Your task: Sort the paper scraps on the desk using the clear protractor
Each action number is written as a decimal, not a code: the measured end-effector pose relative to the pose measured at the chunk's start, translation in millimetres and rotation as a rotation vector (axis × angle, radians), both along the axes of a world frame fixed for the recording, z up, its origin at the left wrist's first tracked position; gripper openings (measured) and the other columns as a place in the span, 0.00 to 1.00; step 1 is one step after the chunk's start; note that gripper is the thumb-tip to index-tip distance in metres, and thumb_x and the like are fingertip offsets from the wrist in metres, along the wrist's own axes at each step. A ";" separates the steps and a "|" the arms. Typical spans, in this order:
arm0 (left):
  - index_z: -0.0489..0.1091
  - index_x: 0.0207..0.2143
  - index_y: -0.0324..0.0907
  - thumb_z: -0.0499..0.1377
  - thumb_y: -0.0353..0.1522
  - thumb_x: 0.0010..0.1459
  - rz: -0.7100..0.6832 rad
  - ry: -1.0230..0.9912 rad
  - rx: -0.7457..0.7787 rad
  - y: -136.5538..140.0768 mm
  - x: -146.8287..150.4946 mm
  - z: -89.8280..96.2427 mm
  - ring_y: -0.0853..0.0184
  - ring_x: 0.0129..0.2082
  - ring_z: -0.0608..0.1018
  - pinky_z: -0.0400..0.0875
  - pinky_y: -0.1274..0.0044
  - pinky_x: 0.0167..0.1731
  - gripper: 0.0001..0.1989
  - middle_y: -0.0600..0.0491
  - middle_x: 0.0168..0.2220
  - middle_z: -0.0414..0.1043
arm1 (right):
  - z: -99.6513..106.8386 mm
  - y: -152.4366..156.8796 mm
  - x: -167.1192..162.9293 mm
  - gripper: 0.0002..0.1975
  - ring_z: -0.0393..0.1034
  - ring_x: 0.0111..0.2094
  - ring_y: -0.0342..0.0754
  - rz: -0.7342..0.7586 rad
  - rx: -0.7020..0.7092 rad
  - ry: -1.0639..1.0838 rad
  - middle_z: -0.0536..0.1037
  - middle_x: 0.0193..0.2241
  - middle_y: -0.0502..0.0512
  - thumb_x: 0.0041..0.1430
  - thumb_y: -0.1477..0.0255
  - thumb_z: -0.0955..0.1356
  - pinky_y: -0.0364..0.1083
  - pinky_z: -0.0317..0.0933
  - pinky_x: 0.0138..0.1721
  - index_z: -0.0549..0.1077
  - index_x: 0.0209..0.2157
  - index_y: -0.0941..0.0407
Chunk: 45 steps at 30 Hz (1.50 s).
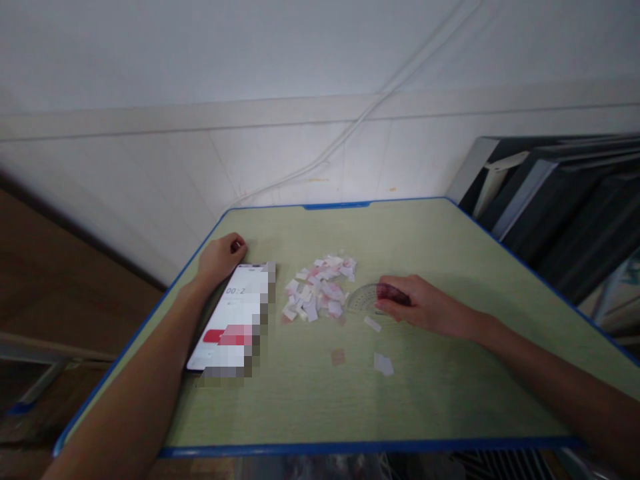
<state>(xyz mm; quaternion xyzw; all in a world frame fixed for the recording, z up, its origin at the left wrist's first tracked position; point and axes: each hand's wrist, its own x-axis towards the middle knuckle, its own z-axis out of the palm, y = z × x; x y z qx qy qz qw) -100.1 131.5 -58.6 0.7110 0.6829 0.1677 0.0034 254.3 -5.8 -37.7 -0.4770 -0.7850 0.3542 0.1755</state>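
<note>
A clear half-round protractor (364,298) is pinched in my right hand (405,298), held low over the table beside a heap of paper scraps (320,287). The scraps are small, white and pale pink, piled loosely around the middle of the table. Closer to me lie a pinkish scrap (339,357), a white scrap (384,364) and a narrow white strip (372,324). My left hand (225,253) rests curled on the left side of the table, just beyond a phone (235,313). Its fingers are closed; whatever they may hold is hidden.
The pale green table (450,400) has a blue edge and stands against a white wall (300,153). A cable (350,130) runs down that wall. Dark flat panels (575,200) lean at the right, and a brown wooden piece (65,280) stands at the left.
</note>
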 end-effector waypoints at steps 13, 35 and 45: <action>0.68 0.31 0.41 0.48 0.37 0.50 0.000 -0.002 -0.016 -2.1 2.5 3.2 0.66 0.27 0.70 0.57 0.77 0.24 0.13 0.51 0.28 0.71 | -2.5 0.4 1.2 0.10 0.55 0.21 0.40 0.003 -0.001 0.006 0.62 0.20 0.46 0.58 0.66 0.62 0.41 0.49 0.22 0.61 0.27 0.56; 0.69 0.32 0.42 0.48 0.37 0.50 -0.003 0.018 -0.006 -2.1 1.2 2.0 0.66 0.28 0.71 0.58 0.77 0.25 0.13 0.50 0.29 0.72 | 4.6 -2.7 -1.7 0.10 0.57 0.22 0.41 0.003 0.029 -0.038 0.64 0.21 0.47 0.58 0.66 0.62 0.41 0.50 0.23 0.61 0.26 0.56; 0.69 0.33 0.41 0.48 0.38 0.50 -0.015 0.002 0.001 -2.8 1.1 2.9 0.66 0.28 0.71 0.58 0.77 0.25 0.14 0.50 0.29 0.72 | 2.3 -3.0 0.1 0.09 0.59 0.22 0.41 0.012 0.043 -0.057 0.66 0.21 0.48 0.59 0.67 0.62 0.41 0.51 0.23 0.63 0.28 0.57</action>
